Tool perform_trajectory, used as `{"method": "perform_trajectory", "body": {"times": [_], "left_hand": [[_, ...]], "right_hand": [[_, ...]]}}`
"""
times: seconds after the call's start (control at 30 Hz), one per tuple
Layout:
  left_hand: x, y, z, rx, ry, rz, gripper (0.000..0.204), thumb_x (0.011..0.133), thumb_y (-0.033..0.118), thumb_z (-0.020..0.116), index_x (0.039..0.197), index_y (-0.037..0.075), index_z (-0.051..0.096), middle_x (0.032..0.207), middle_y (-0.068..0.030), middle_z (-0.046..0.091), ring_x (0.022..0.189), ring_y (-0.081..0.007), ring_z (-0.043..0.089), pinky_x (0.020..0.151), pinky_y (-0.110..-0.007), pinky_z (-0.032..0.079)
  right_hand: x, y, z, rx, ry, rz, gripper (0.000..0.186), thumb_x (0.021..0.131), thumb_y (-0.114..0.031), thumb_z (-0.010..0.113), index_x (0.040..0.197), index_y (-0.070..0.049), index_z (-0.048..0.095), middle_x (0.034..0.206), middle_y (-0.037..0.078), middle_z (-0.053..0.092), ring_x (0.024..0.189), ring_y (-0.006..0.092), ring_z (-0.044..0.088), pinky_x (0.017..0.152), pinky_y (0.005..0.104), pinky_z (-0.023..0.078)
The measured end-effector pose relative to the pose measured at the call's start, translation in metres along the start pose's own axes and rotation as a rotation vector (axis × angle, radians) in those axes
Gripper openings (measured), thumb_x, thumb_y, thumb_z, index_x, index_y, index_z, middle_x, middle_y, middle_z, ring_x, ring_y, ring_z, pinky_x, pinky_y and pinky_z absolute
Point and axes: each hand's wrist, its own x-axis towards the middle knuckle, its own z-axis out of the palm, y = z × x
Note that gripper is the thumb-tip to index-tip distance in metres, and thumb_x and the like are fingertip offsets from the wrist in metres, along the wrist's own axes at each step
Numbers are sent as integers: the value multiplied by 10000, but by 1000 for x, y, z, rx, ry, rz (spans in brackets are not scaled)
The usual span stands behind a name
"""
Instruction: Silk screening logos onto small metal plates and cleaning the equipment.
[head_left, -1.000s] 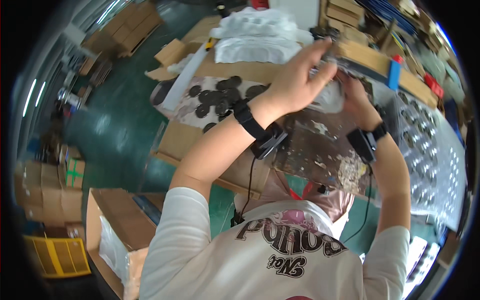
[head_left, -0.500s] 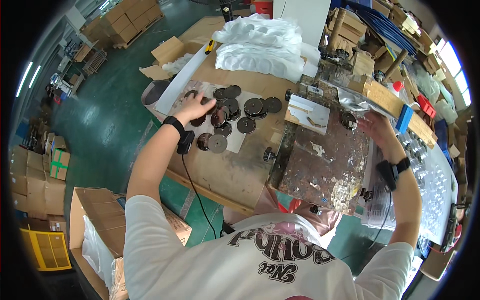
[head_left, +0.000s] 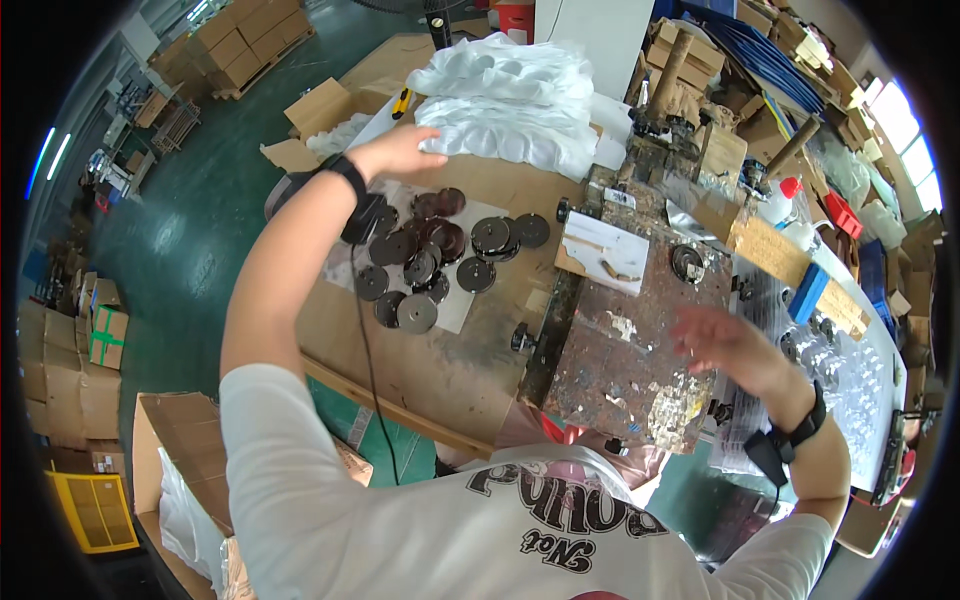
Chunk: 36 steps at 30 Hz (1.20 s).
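My left hand [head_left: 405, 150] is open at the near left edge of a stack of white moulded sheets [head_left: 505, 80]; I cannot tell if its fingers touch it. Below it, dark round discs [head_left: 418, 268] lie in loose piles on a pale sheet [head_left: 455, 310] on the wooden table [head_left: 450, 380]. My right hand [head_left: 715, 335] is open, slightly blurred, over the right part of a stained metal fixture [head_left: 610, 370]. Above that hand a dark disc [head_left: 688, 263] sits on the fixture, beside a small white board [head_left: 620, 245] with little pieces on it.
A yellow cutter [head_left: 402, 102] and an open carton [head_left: 300, 115] are at the back left. A wooden bar with a blue block [head_left: 808, 294] crosses the right side, near plastic-wrapped goods [head_left: 850, 380]. Another open carton [head_left: 180, 430] stands at lower left.
My left hand has moved from among the discs up to the white stack. My right hand has come down, away from the disc on the fixture, toward me.
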Motion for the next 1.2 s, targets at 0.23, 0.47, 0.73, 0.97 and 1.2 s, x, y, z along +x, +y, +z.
{"method": "perform_trajectory", "body": {"times": [0.23, 0.47, 0.73, 0.97, 1.2], "left_hand": [[115, -41, 18, 127, -34, 116, 602, 665, 355, 733, 1124, 30, 519, 1101, -166, 562, 1025, -317, 532, 867, -372, 427], [101, -19, 45, 221, 211, 74, 402, 614, 260, 747, 891, 37, 561, 974, -144, 587, 916, -316, 571, 783, -401, 459], [38, -11, 41, 339, 99, 320, 265, 625, 134, 694, 837, 55, 558, 890, -126, 595, 879, -329, 569, 747, -409, 458], [-34, 7, 28, 152, -160, 157, 257, 671, 191, 691, 857, 68, 564, 870, -119, 600, 876, -328, 569, 758, -406, 450], [-27, -32, 56, -219, 527, 222, 364, 708, 298, 700, 960, 60, 586, 917, -125, 605, 937, -311, 571, 809, -388, 442]], "right_hand": [[-64, 14, 10, 126, -61, 106, 390, 880, -102, 545, 1248, -16, 446, 1022, 55, 597, 893, 94, 554, 725, 253, 480], [-24, -17, 31, -223, -171, 40, 386, 873, -125, 565, 1230, -17, 465, 974, 59, 624, 834, 111, 586, 713, 257, 483], [102, -77, 91, -463, -145, -351, 368, 869, -238, 565, 1177, -42, 521, 939, 67, 635, 828, 132, 591, 732, 265, 471], [248, -109, 97, -969, 258, -554, 506, 707, -241, 633, 1154, -23, 538, 1057, 190, 595, 972, 325, 576, 860, 389, 452], [342, -95, 95, -1237, 332, -461, 513, 674, -227, 649, 1142, -43, 548, 1064, 203, 586, 999, 335, 561, 854, 398, 454]]}}
